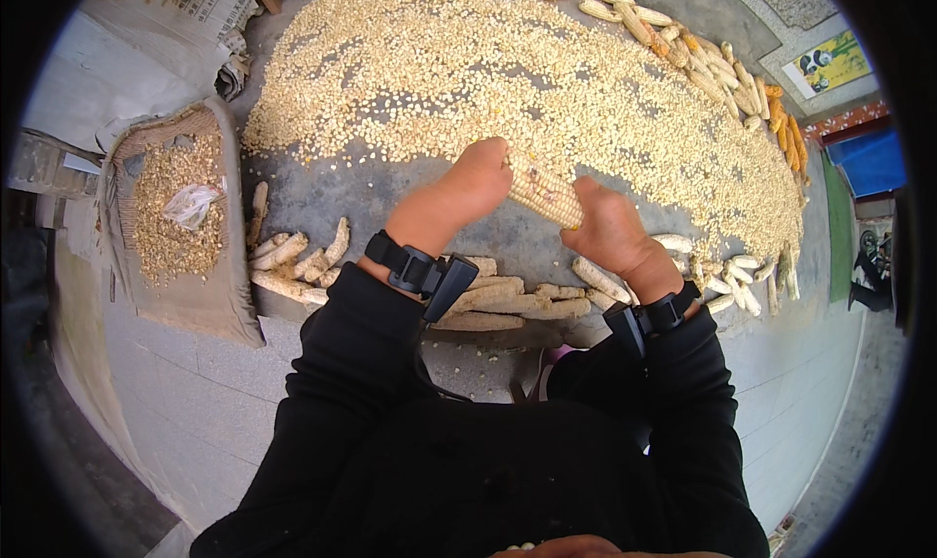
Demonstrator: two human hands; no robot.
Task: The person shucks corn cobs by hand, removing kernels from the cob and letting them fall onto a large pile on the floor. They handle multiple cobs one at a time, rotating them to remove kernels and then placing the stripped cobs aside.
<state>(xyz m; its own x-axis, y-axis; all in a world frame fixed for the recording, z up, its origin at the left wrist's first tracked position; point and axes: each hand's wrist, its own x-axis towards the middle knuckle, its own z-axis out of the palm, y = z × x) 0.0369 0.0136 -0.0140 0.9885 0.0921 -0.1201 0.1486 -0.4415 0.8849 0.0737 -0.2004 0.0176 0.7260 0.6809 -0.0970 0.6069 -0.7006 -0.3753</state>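
A pale ear of corn (543, 191) with its kernels on is held between my two hands, tilted down to the right. My left hand (479, 181) grips its upper left end, and my right hand (606, 225) grips the lower right end. Discoloured kernels show on the middle of the ear. Beyond and below the hands, loose corn kernels (410, 68) lie spread over the grey floor. Near my body, bare corn cobs (505, 298) lie in a row along the floor's edge. The fingertips of both hands are mostly hidden.
At the left stands a woven scoop basket (238, 265) with kernels or chaff and a clear plastic bag (192, 207). Whole ears of corn (706, 71) are piled at the upper right, with orange ears (790, 137) beside them. White sacking (146, 46) lies at the upper left.
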